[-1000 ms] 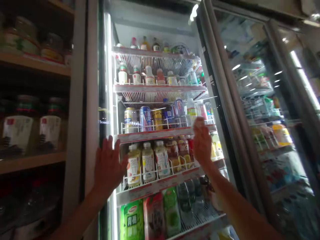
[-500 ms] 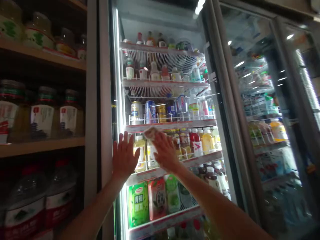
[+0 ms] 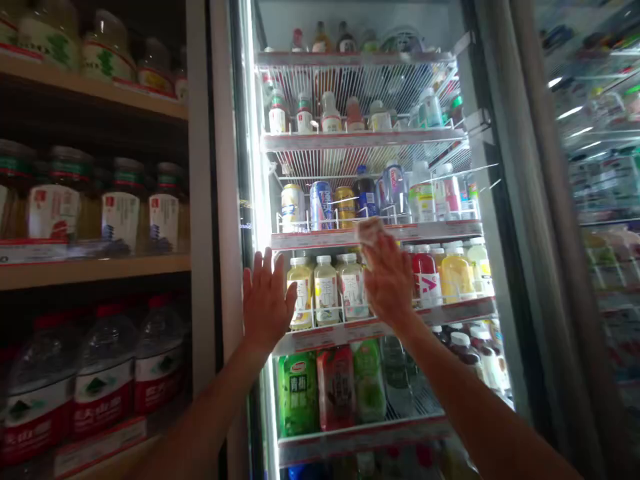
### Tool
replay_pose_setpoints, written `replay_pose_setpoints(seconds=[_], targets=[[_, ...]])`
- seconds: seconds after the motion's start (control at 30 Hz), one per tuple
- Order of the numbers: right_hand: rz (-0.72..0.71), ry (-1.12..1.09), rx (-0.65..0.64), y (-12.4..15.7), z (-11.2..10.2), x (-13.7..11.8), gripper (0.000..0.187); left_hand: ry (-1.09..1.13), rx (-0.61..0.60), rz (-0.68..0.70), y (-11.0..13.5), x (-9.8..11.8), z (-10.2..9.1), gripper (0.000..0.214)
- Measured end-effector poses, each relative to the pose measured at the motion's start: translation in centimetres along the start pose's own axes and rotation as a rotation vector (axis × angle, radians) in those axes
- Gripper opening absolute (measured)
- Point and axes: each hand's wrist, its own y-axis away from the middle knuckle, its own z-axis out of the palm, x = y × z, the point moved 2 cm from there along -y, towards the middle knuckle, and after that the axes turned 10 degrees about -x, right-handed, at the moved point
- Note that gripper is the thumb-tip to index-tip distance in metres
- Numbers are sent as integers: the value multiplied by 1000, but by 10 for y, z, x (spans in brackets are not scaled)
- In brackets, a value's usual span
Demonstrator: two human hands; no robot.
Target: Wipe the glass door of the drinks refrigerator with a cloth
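My left hand point(image 3: 266, 303) lies flat with fingers spread against the left side of the glass door point(image 3: 380, 80) of a lit drinks fridge. My right hand point(image 3: 387, 277) presses a small pale cloth point(image 3: 370, 230) against the same glass, at the height of the can shelf's edge. Behind the glass stand cans point(image 3: 320, 203) on one shelf and pale yellow bottles point(image 3: 327, 290) on the shelf below, between my two hands.
Wooden shelves point(image 3: 95, 267) at the left hold jars and, lower down, large water bottles point(image 3: 105, 373). Another glass-door fridge point(image 3: 595, 200) stands to the right. Cartons of juice point(image 3: 320, 387) fill a lower fridge shelf.
My right hand with the cloth has swept across the glass, from the right to the left and back toward the middle. My left hand has stayed flat on the door. My view has shifted.
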Motion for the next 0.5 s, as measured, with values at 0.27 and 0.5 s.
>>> replay_pose_setpoints(seconds=[0.27, 0.5], targets=[[-228, -14, -61, 19, 1, -8, 51, 6, 32, 16, 15, 8, 3, 59], [387, 98, 260, 44, -42, 143, 49, 12, 6, 31, 53, 23, 11, 64]])
